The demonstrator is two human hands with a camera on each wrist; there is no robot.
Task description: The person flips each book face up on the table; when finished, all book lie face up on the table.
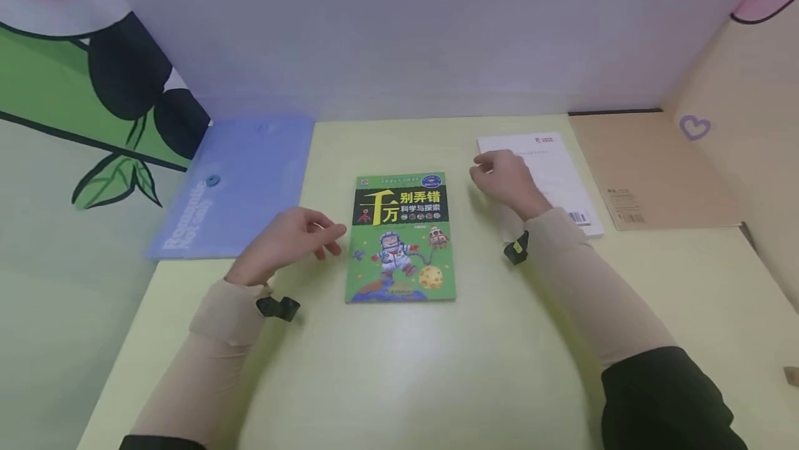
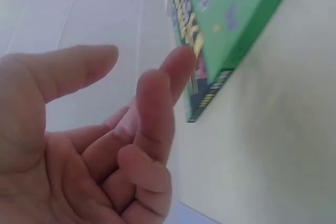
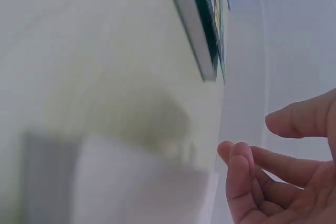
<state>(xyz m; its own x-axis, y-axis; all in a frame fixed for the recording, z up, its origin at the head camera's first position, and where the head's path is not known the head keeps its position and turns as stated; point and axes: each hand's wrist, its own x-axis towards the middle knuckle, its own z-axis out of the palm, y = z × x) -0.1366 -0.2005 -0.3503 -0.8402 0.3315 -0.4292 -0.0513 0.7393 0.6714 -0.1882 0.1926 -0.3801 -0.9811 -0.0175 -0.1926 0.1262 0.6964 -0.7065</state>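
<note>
A green book [image 1: 401, 242] with a cartoon astronaut on its cover lies flat on the table between the two hands. Just left of it hovers my left hand [image 1: 293, 238], fingers loosely bent and holding nothing; the left wrist view shows a gap between its fingertips and the book's spine [image 2: 215, 90]. To the book's upper right, my right hand [image 1: 508, 181] is held over the left edge of a white booklet [image 1: 552, 172]. Its thumb and fingers stand apart in the right wrist view, with nothing between them.
A blue plastic document folder [image 1: 250, 186] with a button lies at the table's left. At the right a brown kraft notebook [image 1: 655, 172] lies beside the white booklet. A pale panel [image 1: 424, 41] rises along the back edge, and a small brown object [image 1: 791, 375] sits at the far right.
</note>
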